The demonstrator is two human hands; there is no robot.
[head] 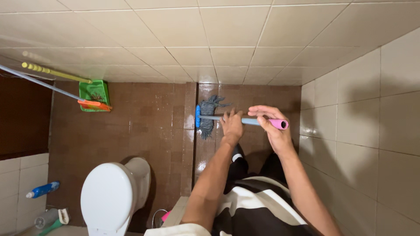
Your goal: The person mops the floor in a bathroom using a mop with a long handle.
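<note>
I look straight down in a small tiled bathroom. Both hands grip a mop handle (pixel 251 121), pale blue with a pink end cap. My left hand (pixel 232 124) is closed around the lower part of the shaft. My right hand (pixel 273 124) holds it near the pink cap. The grey string mop head (pixel 208 118), on a blue clamp, rests on the wet brown floor tiles by the far wall.
A white toilet (pixel 114 194) with closed lid stands at lower left. A green dustpan (pixel 94 94) and an orange-headed broom (pixel 94 105) lean in the far left corner. A blue bottle (pixel 43 190) lies at left. Cream wall tiles (pixel 363 131) close in on the right.
</note>
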